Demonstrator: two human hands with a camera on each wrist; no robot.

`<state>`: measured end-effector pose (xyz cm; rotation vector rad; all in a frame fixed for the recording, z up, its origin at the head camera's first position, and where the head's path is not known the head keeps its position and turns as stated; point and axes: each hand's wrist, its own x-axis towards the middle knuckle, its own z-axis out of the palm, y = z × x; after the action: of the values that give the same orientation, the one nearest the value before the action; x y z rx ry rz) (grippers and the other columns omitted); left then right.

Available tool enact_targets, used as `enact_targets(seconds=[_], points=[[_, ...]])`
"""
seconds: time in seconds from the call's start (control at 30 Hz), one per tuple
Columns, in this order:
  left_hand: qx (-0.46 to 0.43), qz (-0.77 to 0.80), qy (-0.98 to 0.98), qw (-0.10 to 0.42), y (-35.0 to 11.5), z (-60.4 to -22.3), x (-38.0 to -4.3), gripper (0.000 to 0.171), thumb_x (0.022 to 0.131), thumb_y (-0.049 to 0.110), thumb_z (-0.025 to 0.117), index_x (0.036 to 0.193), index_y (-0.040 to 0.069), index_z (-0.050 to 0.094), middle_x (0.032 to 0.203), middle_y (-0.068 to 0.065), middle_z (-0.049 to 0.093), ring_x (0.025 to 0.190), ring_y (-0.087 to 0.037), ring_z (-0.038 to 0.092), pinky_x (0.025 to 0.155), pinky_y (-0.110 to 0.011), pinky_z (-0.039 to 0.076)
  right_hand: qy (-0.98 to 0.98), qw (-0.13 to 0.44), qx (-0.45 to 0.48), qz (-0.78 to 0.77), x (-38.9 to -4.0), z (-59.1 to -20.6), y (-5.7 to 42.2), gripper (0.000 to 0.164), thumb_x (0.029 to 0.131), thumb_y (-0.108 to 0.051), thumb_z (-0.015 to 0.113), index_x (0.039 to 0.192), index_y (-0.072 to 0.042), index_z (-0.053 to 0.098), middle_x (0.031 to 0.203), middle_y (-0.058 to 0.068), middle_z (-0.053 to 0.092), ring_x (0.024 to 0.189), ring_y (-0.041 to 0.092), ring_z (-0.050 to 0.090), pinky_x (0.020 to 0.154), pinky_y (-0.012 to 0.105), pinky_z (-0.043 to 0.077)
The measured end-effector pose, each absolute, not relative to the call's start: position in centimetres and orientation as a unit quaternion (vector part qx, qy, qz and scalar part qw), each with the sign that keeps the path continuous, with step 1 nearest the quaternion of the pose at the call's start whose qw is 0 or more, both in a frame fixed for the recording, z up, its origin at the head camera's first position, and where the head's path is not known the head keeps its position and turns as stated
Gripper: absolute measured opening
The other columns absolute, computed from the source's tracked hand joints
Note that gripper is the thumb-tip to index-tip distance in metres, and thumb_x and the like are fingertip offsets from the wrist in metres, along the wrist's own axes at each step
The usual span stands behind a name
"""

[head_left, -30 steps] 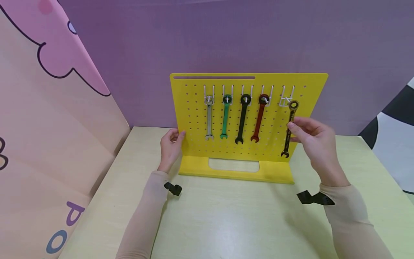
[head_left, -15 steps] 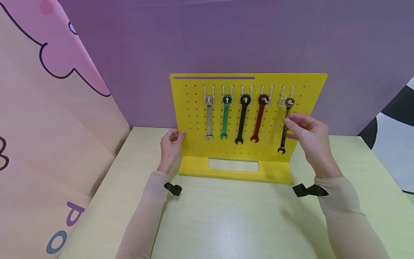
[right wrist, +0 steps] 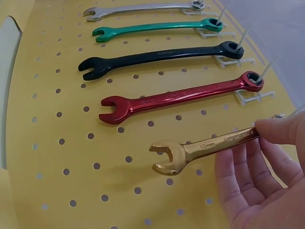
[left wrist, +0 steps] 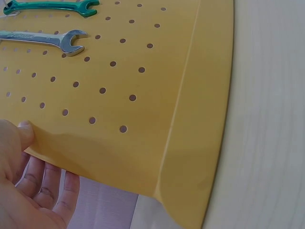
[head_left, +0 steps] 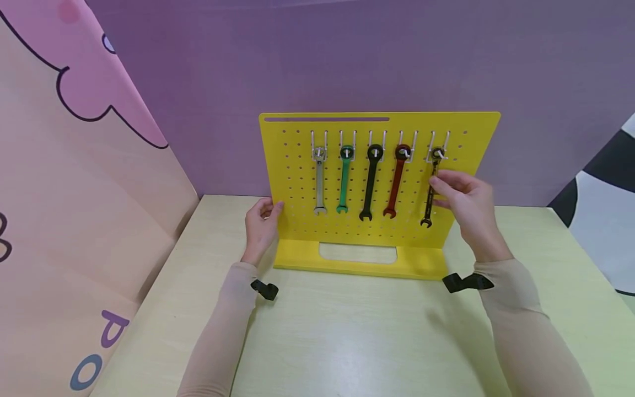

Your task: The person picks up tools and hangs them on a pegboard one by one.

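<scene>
My right hand (head_left: pixel 468 209) pinches a gold combination wrench (right wrist: pixel 209 147) marked 10mm between thumb and fingers, its open end pointing down. The wrench's ring end is up at the rightmost white hook (head_left: pixel 446 142), the hook's tip showing through the ring in the head view. My left hand (head_left: pixel 260 227) grips the left edge of a yellow pegboard (left wrist: pixel 195 143), thumb on the front and fingers behind. Silver (head_left: pixel 319 182), green (head_left: pixel 345 179), black (head_left: pixel 370 187) and red wrenches (right wrist: pixel 181 96) hang in a row by their ring ends.
The pegboard stands on its flat yellow base (head_left: pixel 297 255), which has a long cutout, on a pale wooden table (head_left: pixel 337 331). Close behind is a purple backdrop (head_left: pixel 377 55). A printed cream panel (head_left: pixel 99 182) rises on the left.
My right hand has moved left and slightly up with the gold wrench, taking its ring from beside the rightmost hook onto the hook's tip. My left hand stays at the board's edge.
</scene>
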<state>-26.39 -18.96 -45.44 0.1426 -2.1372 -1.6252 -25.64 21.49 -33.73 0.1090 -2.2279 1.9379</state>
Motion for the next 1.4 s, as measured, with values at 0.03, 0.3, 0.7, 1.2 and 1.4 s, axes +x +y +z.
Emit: enact_targets(seconds=[0.03, 0.3, 0.7, 1.2, 1.4], points=[[0.052, -0.589, -0.775, 0.224, -19.0, -45.5, -26.4, 0.029, 0.105, 0.027, 0.071, 0.119, 0.002, 0.073, 0.099, -0.01, 0.069, 0.092, -0.018, 0.061, 0.08, -0.018, 0.05, -0.75, 0.096, 0.037, 0.654, -25.8, -33.8, 21.5, 0.04, 0.1, -0.029, 0.077, 0.129, -0.003, 0.07, 0.103, -0.019, 0.073, 0.099, 0.001, 0.068, 0.075, 0.016, 0.061], [0.05, -0.587, -0.776, 0.226, -18.9, -45.5, -26.5, 0.029, 0.105, 0.026, 0.07, 0.119, 0.001, 0.073, 0.101, -0.014, 0.07, 0.093, -0.021, 0.063, 0.08, -0.02, 0.05, -0.73, 0.186, 0.052, 0.655, -27.7, -36.0, 21.0, 0.014, 0.097, -0.02, 0.08, 0.106, -0.01, 0.078, 0.089, -0.018, 0.076, 0.079, 0.002, 0.073, 0.07, 0.017, 0.061], [0.052, -0.591, -0.776, 0.215, -19.3, -45.4, -26.3, 0.031, 0.105, 0.028, 0.07, 0.122, 0.001, 0.072, 0.104, -0.014, 0.07, 0.094, -0.02, 0.061, 0.08, -0.02, 0.05, -0.783, 0.386, 0.069, 0.482, -27.7, -38.0, 19.4, 0.023, 0.096, -0.019, 0.08, 0.104, 0.002, 0.08, 0.094, 0.01, 0.08, 0.076, -0.014, 0.06, 0.069, 0.005, 0.049], [0.048, -0.589, -0.774, 0.226, -18.9, -45.3, -26.3, 0.028, 0.105, 0.024, 0.071, 0.118, 0.0, 0.072, 0.095, -0.007, 0.067, 0.091, -0.017, 0.062, 0.079, -0.018, 0.05, -0.775, 0.403, 0.076, 0.481, -27.2, -40.7, 19.7, 0.02, 0.095, -0.013, 0.08, 0.103, 0.005, 0.078, 0.096, 0.022, 0.078, 0.075, -0.017, 0.058, 0.072, 0.003, 0.048], [0.048, -0.589, -0.774, 0.227, -18.9, -45.3, -26.3, 0.028, 0.105, 0.025, 0.071, 0.117, 0.0, 0.073, 0.094, -0.006, 0.067, 0.091, -0.017, 0.062, 0.079, -0.019, 0.05, -0.78, 0.39, 0.074, 0.484, -27.0, -40.8, 19.6, 0.021, 0.096, -0.015, 0.079, 0.104, 0.004, 0.078, 0.098, 0.022, 0.078, 0.075, -0.017, 0.058, 0.074, 0.005, 0.049]])
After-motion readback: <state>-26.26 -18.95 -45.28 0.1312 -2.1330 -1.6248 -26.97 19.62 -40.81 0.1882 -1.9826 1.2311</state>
